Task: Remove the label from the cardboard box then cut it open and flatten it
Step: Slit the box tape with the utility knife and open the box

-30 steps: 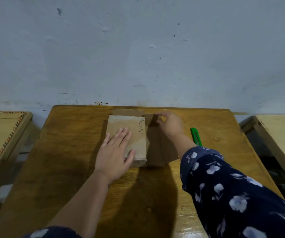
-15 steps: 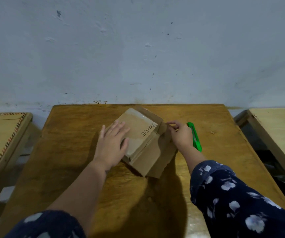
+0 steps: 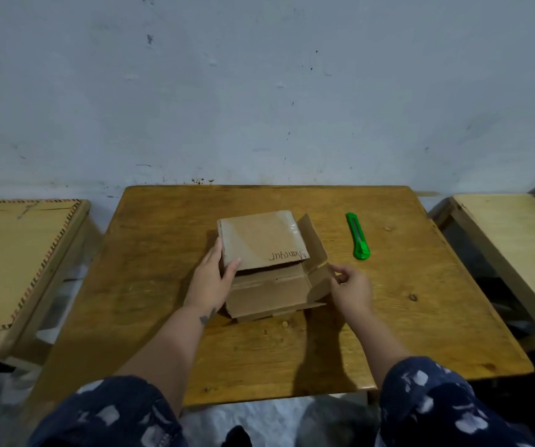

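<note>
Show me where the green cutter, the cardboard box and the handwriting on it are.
green cutter (image 3: 358, 237): head view, middle of its body.
cardboard box (image 3: 253, 237): head view, bare part of the top panel.
handwriting (image 3: 287, 255): head view, middle of the written word.

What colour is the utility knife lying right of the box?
Bright green; the utility knife shows clearly in the head view, untouched on the table.

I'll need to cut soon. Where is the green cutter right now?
In the head view the green cutter lies untouched on the wooden table, right of the cardboard box and beyond the right hand.
</note>
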